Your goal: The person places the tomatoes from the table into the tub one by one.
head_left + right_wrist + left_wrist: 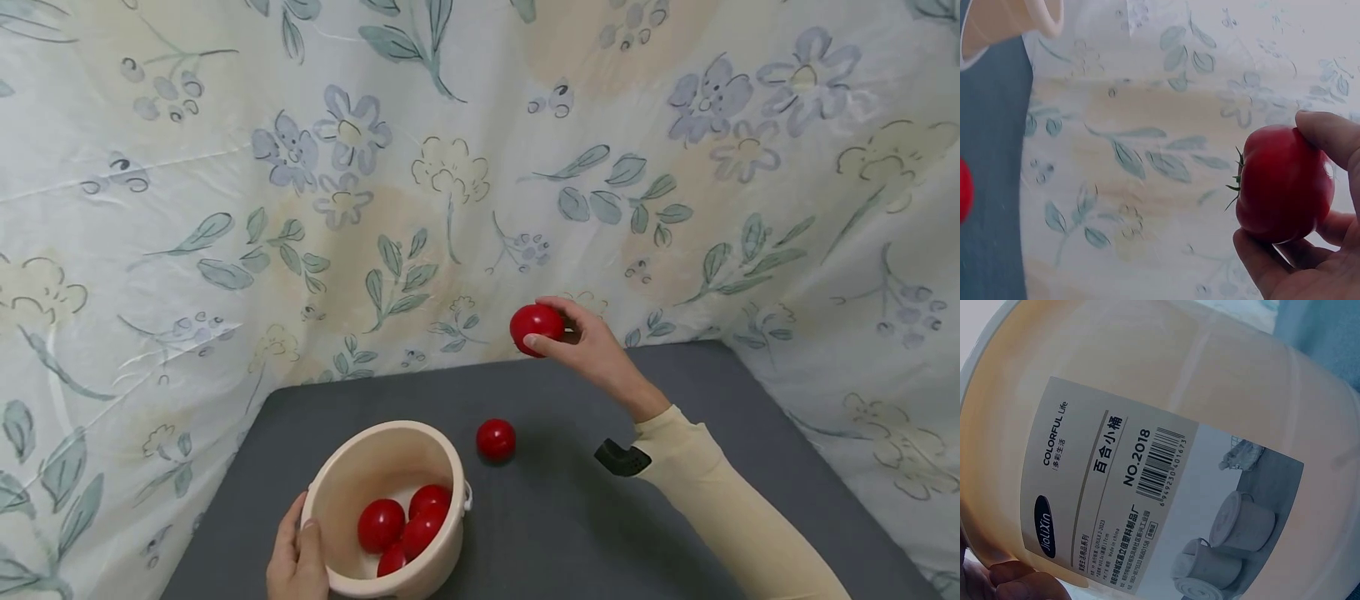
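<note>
Raised above the far part of the table, my right hand (588, 346) holds a red tomato (536, 329) between thumb and fingers. The right wrist view shows the same tomato (1285, 184) with its green stem end pointing left. My left hand (297, 554) grips the rim of a cream plastic bucket (393, 437), which leans toward me. Several red tomatoes (380, 525) lie inside it. In the left wrist view the bucket's printed label (1154, 494) faces the camera, and fingertips (1029, 584) show at the rim. Another tomato (496, 440) sits on the table just right of the bucket.
A dark grey table (570, 517) carries the bucket and the loose tomato. Flower-printed cloth (465, 192) hangs behind the table and along its sides. A black strap piece (622, 458) sticks out at my right sleeve.
</note>
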Action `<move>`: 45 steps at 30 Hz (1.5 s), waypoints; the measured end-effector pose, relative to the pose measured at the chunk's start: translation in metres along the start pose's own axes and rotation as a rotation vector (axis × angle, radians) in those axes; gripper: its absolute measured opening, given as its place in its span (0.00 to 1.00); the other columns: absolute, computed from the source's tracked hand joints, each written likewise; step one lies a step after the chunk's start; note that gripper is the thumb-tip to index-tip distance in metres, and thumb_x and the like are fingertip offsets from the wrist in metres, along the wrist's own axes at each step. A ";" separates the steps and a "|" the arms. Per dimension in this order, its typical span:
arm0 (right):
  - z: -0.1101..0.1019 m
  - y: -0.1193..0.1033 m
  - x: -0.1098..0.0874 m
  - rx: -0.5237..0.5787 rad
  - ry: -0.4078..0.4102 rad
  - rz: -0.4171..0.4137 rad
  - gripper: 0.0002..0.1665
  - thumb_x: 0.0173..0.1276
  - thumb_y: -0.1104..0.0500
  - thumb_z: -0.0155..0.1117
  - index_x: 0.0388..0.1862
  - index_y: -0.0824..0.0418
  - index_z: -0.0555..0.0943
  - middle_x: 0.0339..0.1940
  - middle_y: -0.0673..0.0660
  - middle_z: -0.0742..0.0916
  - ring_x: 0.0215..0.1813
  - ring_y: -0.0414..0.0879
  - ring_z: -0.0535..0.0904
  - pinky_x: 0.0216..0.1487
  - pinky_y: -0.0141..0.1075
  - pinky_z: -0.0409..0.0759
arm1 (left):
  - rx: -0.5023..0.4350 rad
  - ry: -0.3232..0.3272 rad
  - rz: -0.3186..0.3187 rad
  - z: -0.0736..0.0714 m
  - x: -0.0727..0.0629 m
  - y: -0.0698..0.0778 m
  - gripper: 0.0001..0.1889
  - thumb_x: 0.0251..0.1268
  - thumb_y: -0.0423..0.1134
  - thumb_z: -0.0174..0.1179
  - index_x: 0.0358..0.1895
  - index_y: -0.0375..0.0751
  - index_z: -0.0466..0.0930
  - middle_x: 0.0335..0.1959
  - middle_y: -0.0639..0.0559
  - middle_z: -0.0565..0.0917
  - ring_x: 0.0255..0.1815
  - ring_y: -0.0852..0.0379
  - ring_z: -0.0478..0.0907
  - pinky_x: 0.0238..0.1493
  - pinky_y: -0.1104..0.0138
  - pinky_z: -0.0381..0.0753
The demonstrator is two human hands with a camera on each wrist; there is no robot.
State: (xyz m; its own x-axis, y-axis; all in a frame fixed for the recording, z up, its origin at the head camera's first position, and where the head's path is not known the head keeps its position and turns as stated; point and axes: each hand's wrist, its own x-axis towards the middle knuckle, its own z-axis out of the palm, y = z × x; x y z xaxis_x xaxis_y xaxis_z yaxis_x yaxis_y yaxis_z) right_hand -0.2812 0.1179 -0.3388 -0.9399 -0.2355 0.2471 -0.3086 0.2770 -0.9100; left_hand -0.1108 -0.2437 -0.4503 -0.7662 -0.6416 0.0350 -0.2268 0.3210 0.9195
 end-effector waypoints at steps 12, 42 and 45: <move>0.049 -0.005 0.003 0.121 -0.109 -0.010 0.39 0.66 0.55 0.71 0.75 0.52 0.68 0.69 0.59 0.76 0.61 0.59 0.78 0.54 0.48 0.87 | -0.003 -0.043 0.003 -0.001 0.003 0.004 0.24 0.80 0.37 0.41 0.74 0.36 0.67 0.59 0.21 0.78 0.45 0.36 0.86 0.28 0.72 0.83; 0.144 -0.012 -0.016 0.206 -0.381 -0.008 0.37 0.63 0.53 0.73 0.71 0.46 0.73 0.64 0.52 0.82 0.58 0.48 0.80 0.52 0.39 0.87 | 0.006 -0.066 -0.004 -0.004 0.002 0.007 0.25 0.81 0.37 0.39 0.75 0.35 0.64 0.59 0.19 0.77 0.49 0.31 0.84 0.30 0.59 0.88; 0.148 -0.005 -0.019 0.209 -0.397 0.008 0.37 0.63 0.53 0.73 0.71 0.47 0.73 0.64 0.53 0.82 0.58 0.48 0.80 0.53 0.39 0.87 | 0.006 -0.078 -0.007 -0.004 0.002 0.007 0.25 0.81 0.38 0.39 0.76 0.36 0.63 0.60 0.19 0.76 0.50 0.30 0.83 0.31 0.58 0.89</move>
State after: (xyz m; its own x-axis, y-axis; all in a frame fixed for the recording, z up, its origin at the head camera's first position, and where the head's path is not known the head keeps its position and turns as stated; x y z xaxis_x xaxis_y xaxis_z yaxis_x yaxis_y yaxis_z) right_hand -0.2397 -0.0169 -0.3880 -0.8007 -0.5847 0.1303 -0.2275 0.0955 -0.9691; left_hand -0.1116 -0.2455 -0.4424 -0.8088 -0.5880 -0.0026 -0.2363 0.3211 0.9171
